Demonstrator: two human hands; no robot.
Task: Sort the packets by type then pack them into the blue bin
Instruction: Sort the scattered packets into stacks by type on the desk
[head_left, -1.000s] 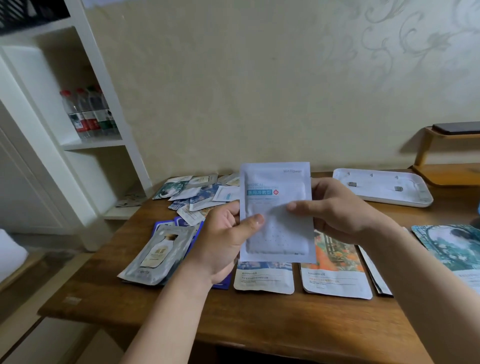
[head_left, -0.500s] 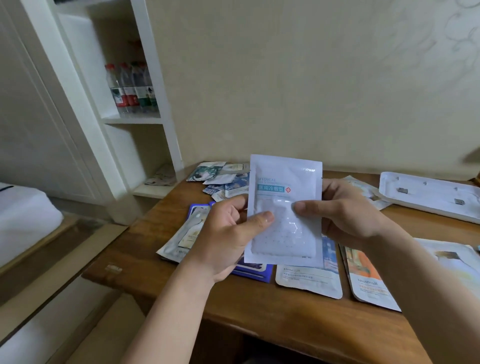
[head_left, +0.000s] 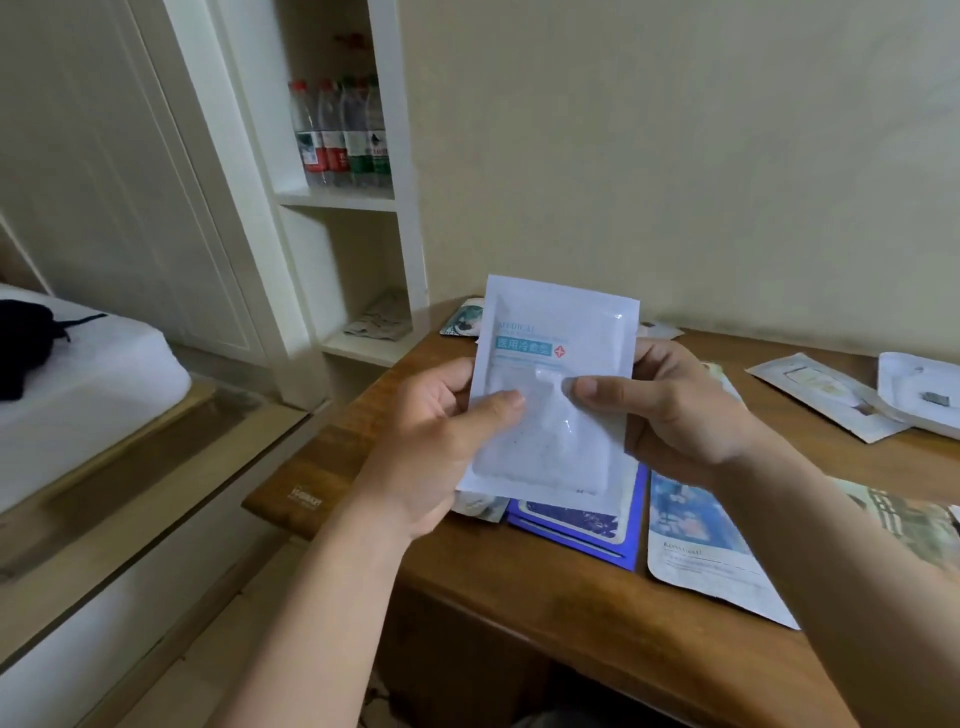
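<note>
White packet (head_left: 556, 384) held up, frame centre
Left hand (head_left: 441, 441) and right hand (head_left: 670, 410) pinch it — thumbs in front — above the wooden table (head_left: 519, 582).

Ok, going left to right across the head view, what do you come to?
First the water bottles → left hand → white medical packet → right hand → pale flat packet → white tray.
</note>
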